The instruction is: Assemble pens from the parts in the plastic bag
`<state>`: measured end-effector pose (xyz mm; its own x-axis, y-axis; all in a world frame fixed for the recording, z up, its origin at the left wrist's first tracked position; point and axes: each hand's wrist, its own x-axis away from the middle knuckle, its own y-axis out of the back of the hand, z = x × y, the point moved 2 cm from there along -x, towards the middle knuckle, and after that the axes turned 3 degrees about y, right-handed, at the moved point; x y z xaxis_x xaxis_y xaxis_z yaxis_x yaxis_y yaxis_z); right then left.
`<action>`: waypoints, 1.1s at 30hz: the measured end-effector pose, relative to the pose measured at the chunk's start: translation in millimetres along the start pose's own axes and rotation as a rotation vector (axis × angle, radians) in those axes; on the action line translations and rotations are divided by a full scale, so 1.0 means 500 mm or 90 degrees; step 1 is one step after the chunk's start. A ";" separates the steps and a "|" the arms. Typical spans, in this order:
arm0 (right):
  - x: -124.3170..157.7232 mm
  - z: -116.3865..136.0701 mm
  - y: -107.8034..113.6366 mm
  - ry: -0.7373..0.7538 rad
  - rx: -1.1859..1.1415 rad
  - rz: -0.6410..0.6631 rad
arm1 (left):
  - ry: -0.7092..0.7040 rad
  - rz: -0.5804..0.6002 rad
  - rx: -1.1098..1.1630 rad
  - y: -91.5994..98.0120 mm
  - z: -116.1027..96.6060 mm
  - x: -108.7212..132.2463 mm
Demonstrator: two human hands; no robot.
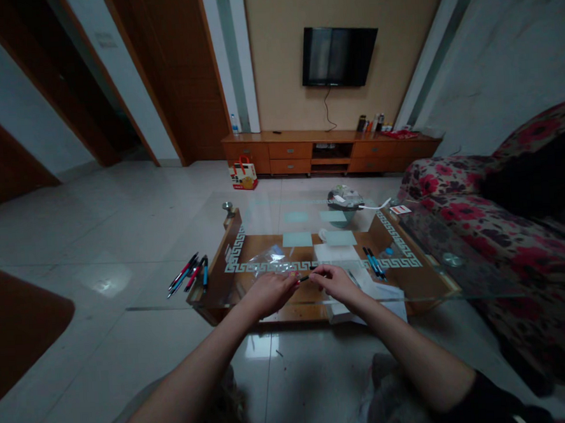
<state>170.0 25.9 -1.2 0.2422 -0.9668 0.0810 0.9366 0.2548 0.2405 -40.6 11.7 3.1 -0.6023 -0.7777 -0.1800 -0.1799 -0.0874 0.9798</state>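
Over the near edge of the glass table (pixel 436 296), my left hand (pixel 274 294) and my right hand (pixel 337 283) meet around a slim dark pen (pixel 304 278). Fingers of both hands are closed on its two ends, and it lies almost level between them. A bit of red shows by my left fingertips; I cannot make out what it is. To the left lies a bunch of several pens (pixel 185 277) with red, blue and dark barrels. A few blue and black pens (pixel 374 263) lie to the right of my right hand.
A clear plastic bag (pixel 271 258) lies just beyond my left hand. White papers (pixel 383 293) show below the glass at right. At the far side sits a bag-covered bowl (pixel 345 198). A flowered sofa (pixel 516 274) borders the right; a wooden cabinet (pixel 254 150) stands behind.
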 end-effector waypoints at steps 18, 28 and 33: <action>-0.010 -0.007 0.005 0.054 -0.055 -0.055 | 0.002 0.025 0.006 0.017 -0.007 0.001; -0.017 -0.011 0.015 0.081 -0.072 -0.120 | 0.039 0.042 0.048 0.017 -0.006 0.002; -0.019 -0.013 0.016 0.079 -0.076 -0.141 | 0.047 0.063 0.032 0.023 -0.009 0.002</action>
<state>176.7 36.9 -6.3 0.0507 -0.9953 -0.0825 0.9915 0.0403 0.1235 -39.7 7.1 14.6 -0.5608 -0.8246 -0.0747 -0.1627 0.0213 0.9864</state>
